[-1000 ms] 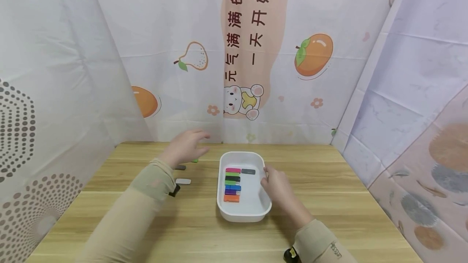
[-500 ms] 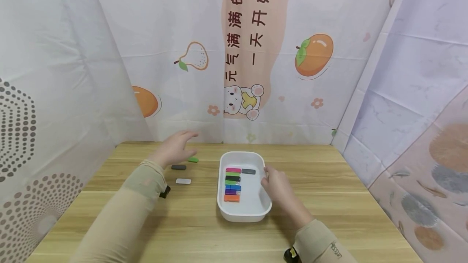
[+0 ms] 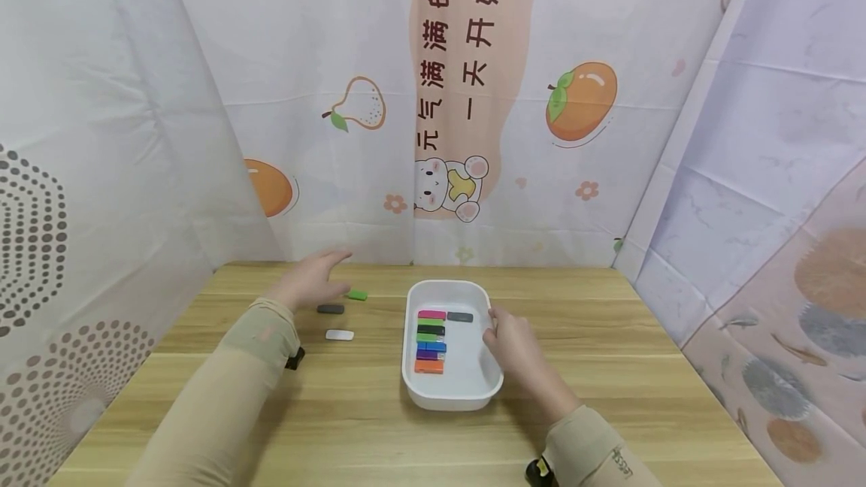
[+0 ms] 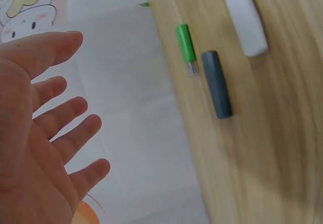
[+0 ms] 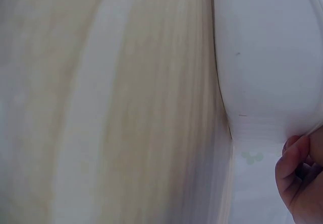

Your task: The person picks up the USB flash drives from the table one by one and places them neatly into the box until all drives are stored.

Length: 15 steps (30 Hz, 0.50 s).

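Observation:
My left hand hovers at the back left, fingers spread and holding nothing. Close to its fingertips on the table is a green USB flash drive, its metal plug showing in the left wrist view. A dark grey flash drive lies beside it, and a white one is nearer the front. With thumb and fingers my right hand grips the right rim of a white plastic basin. Inside, several coloured flash drives form a column along the left, with a dark grey drive beside the top one.
The wooden table meets a printed curtain along its back edge. More fabric hangs at the left and right sides. A small black object shows by the right sleeve.
My left hand has moved left, away from the basin, bringing the dark grey and green drives on the table into fuller view. The right hand keeps its hold on the rim.

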Available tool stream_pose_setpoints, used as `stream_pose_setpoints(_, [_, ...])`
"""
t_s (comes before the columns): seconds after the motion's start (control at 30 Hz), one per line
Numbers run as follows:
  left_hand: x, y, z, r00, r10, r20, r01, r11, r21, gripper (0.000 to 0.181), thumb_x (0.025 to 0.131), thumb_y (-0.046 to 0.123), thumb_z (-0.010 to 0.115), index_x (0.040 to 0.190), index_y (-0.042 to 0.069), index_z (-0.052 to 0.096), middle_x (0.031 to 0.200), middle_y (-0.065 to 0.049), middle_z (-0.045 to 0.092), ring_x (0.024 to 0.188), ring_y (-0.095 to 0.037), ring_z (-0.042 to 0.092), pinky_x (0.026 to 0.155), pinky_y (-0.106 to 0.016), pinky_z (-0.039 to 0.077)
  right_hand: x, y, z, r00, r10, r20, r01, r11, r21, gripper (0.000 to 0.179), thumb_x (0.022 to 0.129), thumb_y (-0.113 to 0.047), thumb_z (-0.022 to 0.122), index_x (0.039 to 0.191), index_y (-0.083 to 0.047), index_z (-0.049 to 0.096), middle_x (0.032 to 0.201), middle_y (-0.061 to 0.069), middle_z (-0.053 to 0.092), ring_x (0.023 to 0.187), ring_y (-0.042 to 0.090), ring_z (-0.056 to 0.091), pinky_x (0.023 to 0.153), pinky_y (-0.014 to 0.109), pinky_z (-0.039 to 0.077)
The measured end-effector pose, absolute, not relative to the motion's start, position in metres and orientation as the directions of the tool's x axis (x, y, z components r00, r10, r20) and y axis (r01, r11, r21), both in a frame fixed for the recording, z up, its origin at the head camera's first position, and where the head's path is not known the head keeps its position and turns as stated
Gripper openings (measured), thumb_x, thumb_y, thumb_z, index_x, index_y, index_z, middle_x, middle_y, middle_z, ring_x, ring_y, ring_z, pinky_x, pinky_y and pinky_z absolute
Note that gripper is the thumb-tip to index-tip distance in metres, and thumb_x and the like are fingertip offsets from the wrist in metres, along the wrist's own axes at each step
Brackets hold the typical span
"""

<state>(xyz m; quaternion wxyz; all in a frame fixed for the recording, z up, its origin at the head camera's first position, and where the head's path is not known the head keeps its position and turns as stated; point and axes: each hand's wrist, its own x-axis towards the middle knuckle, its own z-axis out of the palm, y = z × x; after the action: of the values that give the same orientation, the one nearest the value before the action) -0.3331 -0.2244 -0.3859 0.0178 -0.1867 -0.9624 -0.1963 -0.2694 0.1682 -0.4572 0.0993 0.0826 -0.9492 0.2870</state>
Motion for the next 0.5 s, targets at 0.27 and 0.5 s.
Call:
stream_pose_setpoints(0.27, [-0.333,-0.232,-0.395,-0.949,0.311,0.043,0.307,0.889,0.339,0.072,0.095,0.037,0.066,0.156,0.007,0.04,0.155,-0.022,0.04,0.14,-0.045,0.039,0.11,-0.061,0.035,-0.269,0.168,-0.456,-0.967,-0.102,0.233,-0.213,0.825,-0.524,0.043,0.089,-0.004,0.066,0.131,0.008,0.06,0.063,-0.001,0.053,0.054,0.012,0.05,0.047,0.026,0.045])
stream_pose_setpoints(0.5, [-0.336,-0.238,-0.406,-0.956,0.291,-0.025,0.27,0.913,0.306,0.08,0.095,0.038,0.068,0.158,0.005,0.033,0.154,-0.023,0.043,0.137,-0.048,0.042,0.107,-0.065,0.035,-0.27,0.169,-0.457,-0.967,-0.098,0.236,-0.212,0.824,-0.526,0.042,0.089,-0.004,0.065,0.129,0.008,0.061,0.063,-0.001,0.054,0.054,0.012,0.051,0.048,0.026,0.046])
